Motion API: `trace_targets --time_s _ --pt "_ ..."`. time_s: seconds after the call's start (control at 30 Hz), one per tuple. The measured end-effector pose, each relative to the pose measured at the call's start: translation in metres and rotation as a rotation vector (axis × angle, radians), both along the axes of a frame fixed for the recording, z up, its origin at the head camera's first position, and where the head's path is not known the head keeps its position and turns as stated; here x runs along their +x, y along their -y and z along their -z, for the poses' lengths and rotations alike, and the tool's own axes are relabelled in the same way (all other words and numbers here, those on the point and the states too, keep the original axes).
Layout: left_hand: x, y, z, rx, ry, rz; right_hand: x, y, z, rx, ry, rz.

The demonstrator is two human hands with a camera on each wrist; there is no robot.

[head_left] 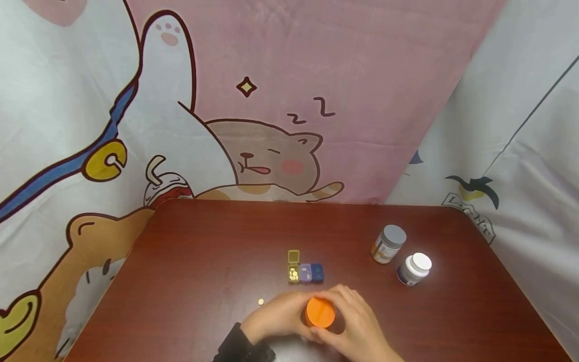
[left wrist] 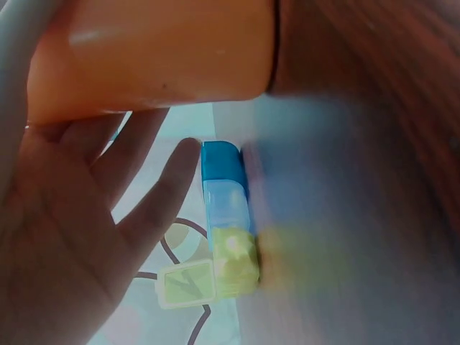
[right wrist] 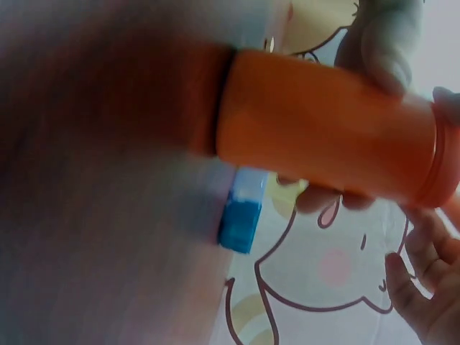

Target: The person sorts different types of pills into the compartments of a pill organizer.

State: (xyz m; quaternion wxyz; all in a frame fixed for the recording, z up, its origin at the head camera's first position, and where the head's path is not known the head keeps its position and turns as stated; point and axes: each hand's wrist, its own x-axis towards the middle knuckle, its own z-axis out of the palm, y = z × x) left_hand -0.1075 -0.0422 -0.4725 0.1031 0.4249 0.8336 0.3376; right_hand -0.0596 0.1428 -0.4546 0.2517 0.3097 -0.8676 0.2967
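An orange pill bottle (right wrist: pixel 323 129) with an orange cap (head_left: pixel 320 312) stands upright on the table near its front edge. My left hand (head_left: pixel 282 315) grips the bottle's body from the left. From the right, my right hand (head_left: pixel 357 322) has its thumb and fingers curled round the cap at the top. Just beyond the hands lies a small pill organizer (head_left: pixel 305 273) with yellow, lilac and blue compartments. Its yellow lid (head_left: pixel 294 257) is flipped up, and several pale tablets (head_left: pixel 293 274) sit inside that compartment. One loose tablet (head_left: pixel 261 301) lies on the table left of the organizer.
On the right of the brown table (head_left: pixel 203 251) stand a grey-lidded bottle (head_left: pixel 388 244) and a white bottle (head_left: pixel 414 269) with a white cap. A cartoon-printed cloth (head_left: pixel 362 75) hangs behind the table and along its sides.
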Motion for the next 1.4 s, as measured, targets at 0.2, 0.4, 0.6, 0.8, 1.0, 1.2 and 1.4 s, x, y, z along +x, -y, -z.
trace_targets --time_s 0.2,0.4,0.6,0.8,1.0,1.2,1.4 --pt "0.000 -0.002 -0.002 -0.054 -0.077 -0.053 0.003 0.005 0.003 -0.053 0.012 0.053" --pt "-0.002 -0.001 -0.003 -0.041 -0.068 -0.062 0.003 0.006 0.001 -0.022 0.013 0.074" --pt "-0.003 0.002 -0.002 -0.005 -0.045 -0.040 0.001 0.007 0.001 0.024 0.008 0.064" --pt "-0.006 0.002 -0.002 0.045 -0.023 0.007 0.000 0.004 0.002 0.059 -0.006 0.082" --pt "-0.004 0.002 -0.003 -0.011 0.027 -0.047 -0.004 -0.014 -0.008 0.108 0.067 0.127" --pt "-0.001 0.002 -0.006 -0.081 0.065 -0.138 -0.009 -0.048 -0.023 0.243 0.084 0.250" --pt "0.001 0.001 -0.007 -0.080 0.047 -0.153 -0.012 -0.085 -0.035 0.323 0.116 0.392"
